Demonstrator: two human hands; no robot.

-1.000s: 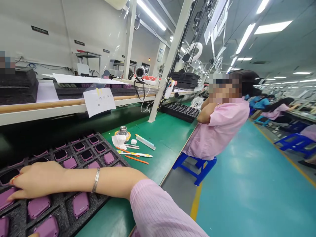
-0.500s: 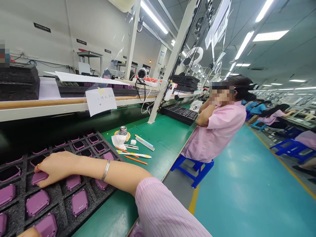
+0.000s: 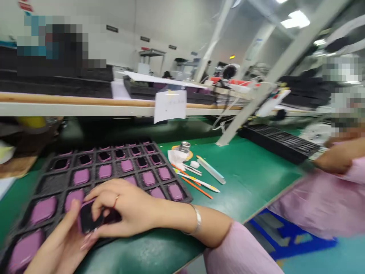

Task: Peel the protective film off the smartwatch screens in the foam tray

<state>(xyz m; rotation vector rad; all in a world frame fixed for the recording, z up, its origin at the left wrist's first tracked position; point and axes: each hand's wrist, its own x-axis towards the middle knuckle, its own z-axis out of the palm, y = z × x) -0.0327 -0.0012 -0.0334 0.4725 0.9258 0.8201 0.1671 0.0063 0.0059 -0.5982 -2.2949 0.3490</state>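
A purple smartwatch body (image 3: 87, 220) without a strap, its black screen turned up, is held above the near side of a black foam tray (image 3: 54, 184). My left hand (image 3: 64, 238) is closed on its left and lower edges. My right hand (image 3: 125, 207) bends over it from the right, with fingers on the screen side and thumb at the lower edge. Something dark shows under the right palm, but I cannot make it out. Around both hands, tray pockets hold several purple watch bodies (image 3: 81, 176), some back up, others screen up in the far rows.
Right of the tray lie a toothbrush (image 3: 199, 180), orange sticks (image 3: 197, 188), a clear tube (image 3: 211, 169), tweezers, a tissue (image 3: 177, 156) and a metal-capped jar (image 3: 184, 147). A slanted post (image 3: 242, 118) rises behind. A co-worker in pink (image 3: 322, 205) sits at right.
The view has swung left and down. My right hand has moved from over the tray's pockets toward my left hand, which has come further into view. Both now meet at one watch body.
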